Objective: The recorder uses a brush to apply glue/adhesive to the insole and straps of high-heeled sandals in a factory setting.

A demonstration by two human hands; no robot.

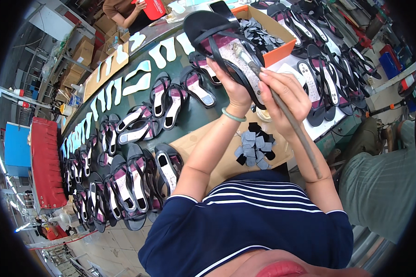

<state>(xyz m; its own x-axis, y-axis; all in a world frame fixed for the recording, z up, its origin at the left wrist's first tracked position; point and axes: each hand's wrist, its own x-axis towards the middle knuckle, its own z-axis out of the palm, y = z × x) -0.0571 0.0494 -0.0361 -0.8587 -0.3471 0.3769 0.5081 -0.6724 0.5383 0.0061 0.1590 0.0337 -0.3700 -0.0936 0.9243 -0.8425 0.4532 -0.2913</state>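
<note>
My left hand is closed around a black strappy sandal, tilted up above the bench, its pale and purple insole facing me. In my right hand is a long-handled brush, with the fingers pinching it near its head. The brush head meets the insole between the straps. Below my hands, a pile of small grey and black square pads lies on a sheet of brown cardboard. A small pale pot sits partly hidden behind my right hand.
Rows of similar sandals cover the green bench on the left; more sandals crowd its right side. An orange box of grey pads stands behind my hands. White cut pieces line the far edge. Another person's hand holds something red.
</note>
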